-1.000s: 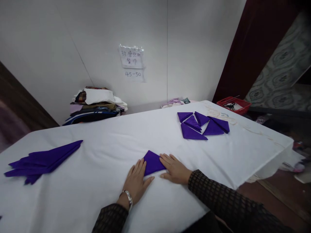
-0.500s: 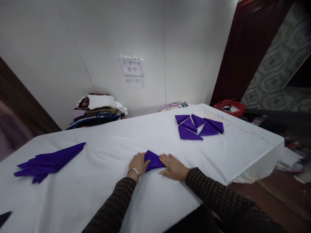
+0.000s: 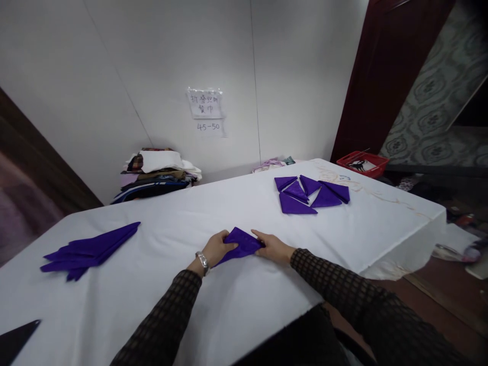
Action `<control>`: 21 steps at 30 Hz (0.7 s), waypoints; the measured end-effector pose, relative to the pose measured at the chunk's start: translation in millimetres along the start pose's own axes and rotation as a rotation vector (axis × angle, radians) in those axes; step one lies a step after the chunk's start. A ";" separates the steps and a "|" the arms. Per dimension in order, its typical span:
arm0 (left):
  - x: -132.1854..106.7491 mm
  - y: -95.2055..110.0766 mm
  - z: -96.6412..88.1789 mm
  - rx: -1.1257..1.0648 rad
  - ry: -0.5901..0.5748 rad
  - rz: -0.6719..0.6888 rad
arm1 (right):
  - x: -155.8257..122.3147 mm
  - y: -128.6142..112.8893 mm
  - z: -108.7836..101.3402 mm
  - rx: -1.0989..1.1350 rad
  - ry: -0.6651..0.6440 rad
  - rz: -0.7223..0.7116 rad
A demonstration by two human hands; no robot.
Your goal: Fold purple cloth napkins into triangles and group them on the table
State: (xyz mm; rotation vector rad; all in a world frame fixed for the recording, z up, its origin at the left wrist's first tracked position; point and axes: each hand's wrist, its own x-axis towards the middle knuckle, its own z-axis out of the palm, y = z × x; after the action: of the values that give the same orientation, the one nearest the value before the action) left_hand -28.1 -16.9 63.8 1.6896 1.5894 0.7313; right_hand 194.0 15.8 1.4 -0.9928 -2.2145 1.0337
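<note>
A purple napkin, folded to a triangle, is between my two hands over the white-covered table. My left hand grips its left side, with the thumb on top and the fingers behind. At the right corner my right hand pinches the cloth, the index finger pointing outward. Several folded purple napkins lie grouped at the back right of the table. To the left rests a loose pile of purple napkins, long and pointed toward the right.
A stack of folded clothes stands behind the table's far edge. Lilac cloth lies farther right. A red basket with dark items sits by the right rear corner. A dark flat object is at the lower left.
My right hand has gone from lying flat on the napkin's right side to pinching its corner. The left hand still holds the other side, and the napkin now looks slightly raised.
</note>
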 end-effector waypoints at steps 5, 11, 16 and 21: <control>-8.3 28.5 -13.1 0.385 0.189 0.331 | 17.5 -14.9 -24.1 -0.168 0.244 -0.074; -29.4 -6.5 20.7 0.687 -0.068 0.649 | -0.2 -12.6 -30.9 -0.541 0.187 -0.319; -63.1 -33.3 48.9 0.617 -0.152 0.599 | -39.0 15.2 -14.5 -0.517 -0.004 -0.370; -78.5 -29.9 46.9 0.581 -0.229 0.587 | -51.3 19.0 -17.6 -0.439 0.040 -0.207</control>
State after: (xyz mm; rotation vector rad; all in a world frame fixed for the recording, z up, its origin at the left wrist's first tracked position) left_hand -15.9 -99.7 16.4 2.6182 1.2068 0.3219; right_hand 245.0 -8.2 -10.0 -0.9195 -2.5030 0.4400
